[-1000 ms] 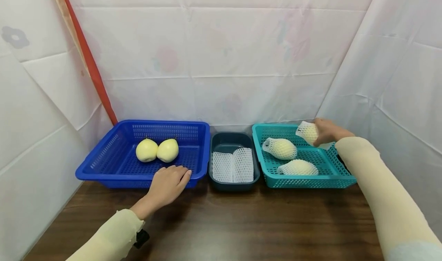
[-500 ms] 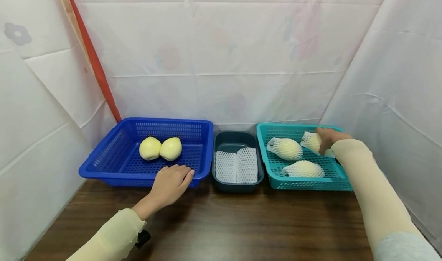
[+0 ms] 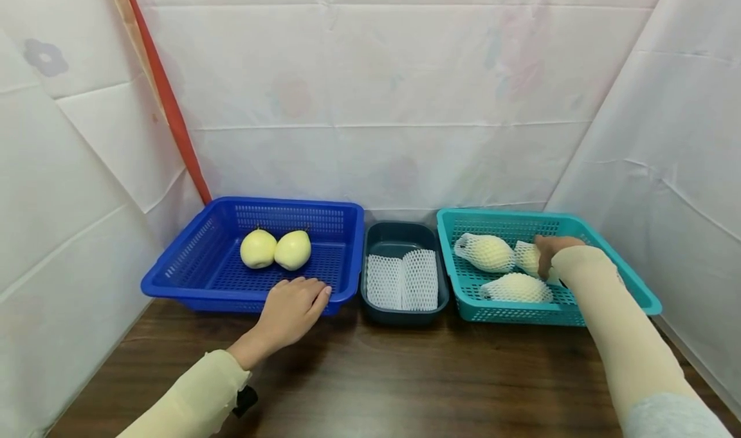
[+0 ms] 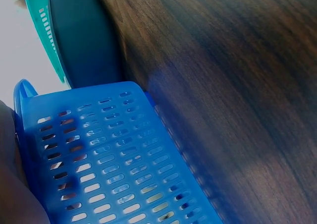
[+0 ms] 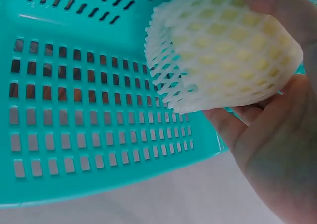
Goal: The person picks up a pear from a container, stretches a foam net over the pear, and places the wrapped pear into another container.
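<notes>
My right hand (image 3: 554,250) grips a pale yellow pear in a white foam net (image 5: 225,55), low inside the turquoise basket (image 3: 628,277). In the right wrist view the thumb and fingers curl round the netted fruit, and the net's loose end points away from the palm. Two other netted pears (image 3: 485,253) lie to the left of it in the same basket. My left hand (image 3: 292,312) rests on the front rim of the blue basket (image 3: 197,294), its fingers relaxed over the edge. Two bare yellow pears (image 3: 292,250) sit side by side inside that basket.
Between the baskets stands a dark teal tub (image 3: 405,232) with flat white foam nets (image 3: 419,280) in it. All three containers stand on a dark wooden table (image 3: 405,380). White cloth (image 3: 376,91) hangs close behind and at both sides.
My right hand has lowered the netted pear into the turquoise basket, moving down beside the other two. The left hand stays on the blue rim. The head view has shifted slightly.
</notes>
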`<move>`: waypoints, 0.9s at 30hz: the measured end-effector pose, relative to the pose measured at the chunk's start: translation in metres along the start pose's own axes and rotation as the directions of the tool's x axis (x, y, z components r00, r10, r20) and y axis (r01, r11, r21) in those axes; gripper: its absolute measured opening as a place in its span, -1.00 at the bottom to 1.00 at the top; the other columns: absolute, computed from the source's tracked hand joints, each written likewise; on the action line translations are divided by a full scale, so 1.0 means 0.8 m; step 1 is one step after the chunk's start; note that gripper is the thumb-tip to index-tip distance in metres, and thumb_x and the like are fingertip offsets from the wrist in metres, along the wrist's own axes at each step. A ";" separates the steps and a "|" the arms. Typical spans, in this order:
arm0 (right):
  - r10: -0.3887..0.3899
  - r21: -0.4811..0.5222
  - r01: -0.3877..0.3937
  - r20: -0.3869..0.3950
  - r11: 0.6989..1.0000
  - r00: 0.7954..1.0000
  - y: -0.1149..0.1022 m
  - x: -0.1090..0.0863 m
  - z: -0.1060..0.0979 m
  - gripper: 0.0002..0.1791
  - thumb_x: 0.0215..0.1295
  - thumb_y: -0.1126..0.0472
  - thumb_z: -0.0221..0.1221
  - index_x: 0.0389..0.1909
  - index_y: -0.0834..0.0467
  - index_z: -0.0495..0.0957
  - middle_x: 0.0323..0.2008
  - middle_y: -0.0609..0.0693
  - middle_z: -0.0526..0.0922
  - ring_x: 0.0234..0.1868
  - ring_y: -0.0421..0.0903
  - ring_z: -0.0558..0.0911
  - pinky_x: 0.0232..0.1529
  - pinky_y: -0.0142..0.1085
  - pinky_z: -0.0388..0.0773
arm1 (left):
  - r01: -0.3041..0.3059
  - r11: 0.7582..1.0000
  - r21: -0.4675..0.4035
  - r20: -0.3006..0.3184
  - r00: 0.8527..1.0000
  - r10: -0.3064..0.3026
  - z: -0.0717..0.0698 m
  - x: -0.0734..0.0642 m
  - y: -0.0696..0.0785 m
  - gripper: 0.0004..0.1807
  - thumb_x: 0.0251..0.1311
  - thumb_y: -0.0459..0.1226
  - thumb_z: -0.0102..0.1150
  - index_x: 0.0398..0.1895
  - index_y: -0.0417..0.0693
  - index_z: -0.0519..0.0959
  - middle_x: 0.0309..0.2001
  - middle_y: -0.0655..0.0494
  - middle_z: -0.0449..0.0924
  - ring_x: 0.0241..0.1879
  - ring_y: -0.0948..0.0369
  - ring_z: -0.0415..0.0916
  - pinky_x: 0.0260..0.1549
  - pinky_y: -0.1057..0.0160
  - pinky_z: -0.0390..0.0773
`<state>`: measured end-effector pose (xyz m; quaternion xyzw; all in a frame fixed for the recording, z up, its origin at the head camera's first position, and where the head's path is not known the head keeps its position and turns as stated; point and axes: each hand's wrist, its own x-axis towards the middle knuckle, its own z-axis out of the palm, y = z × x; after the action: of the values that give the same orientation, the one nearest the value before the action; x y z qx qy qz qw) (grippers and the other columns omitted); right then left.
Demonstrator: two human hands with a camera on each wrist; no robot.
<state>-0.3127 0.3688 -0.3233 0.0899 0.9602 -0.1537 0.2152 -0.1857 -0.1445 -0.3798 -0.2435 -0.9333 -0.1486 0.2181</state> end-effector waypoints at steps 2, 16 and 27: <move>0.008 0.004 -0.008 0.004 1.000 1.000 0.000 -0.001 -0.002 0.34 -0.24 0.32 0.48 0.49 0.17 -0.25 0.34 0.54 -0.22 0.07 0.42 0.17 -0.36 0.06 0.53 | -0.002 1.000 -0.001 -0.001 1.000 0.002 -0.001 0.001 0.001 -0.69 0.34 -0.20 0.01 -0.62 0.13 0.46 -0.62 0.34 0.30 -0.52 0.24 0.38 -0.49 0.19 0.42; -0.231 -0.277 0.226 0.014 0.934 0.973 -0.017 -0.048 -0.043 -0.20 0.16 0.35 0.21 0.36 0.44 0.04 0.28 0.57 0.03 0.22 0.54 0.10 -0.04 0.25 0.34 | 0.002 1.000 -0.024 0.019 1.000 -0.002 0.000 0.003 0.001 -0.63 0.36 -0.20 0.00 -0.69 0.15 0.37 -0.65 0.33 0.23 -0.57 0.26 0.29 -0.54 0.23 0.34; -0.622 -0.428 0.516 -0.155 0.742 0.767 -0.081 -0.128 -0.005 -0.45 0.35 0.12 0.13 0.25 0.34 0.31 0.17 0.36 0.39 0.17 0.31 0.36 0.01 0.17 0.37 | -0.007 1.000 -0.025 0.016 1.000 0.007 -0.003 0.004 -0.002 -0.64 0.37 -0.19 -0.03 -0.67 0.16 0.38 -0.64 0.33 0.24 -0.57 0.27 0.27 -0.55 0.23 0.34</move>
<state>-0.2386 0.2988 -0.2578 -0.2306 0.9725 -0.0186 0.0277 -0.1882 -0.1456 -0.3766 -0.2506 -0.9322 -0.1575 0.2082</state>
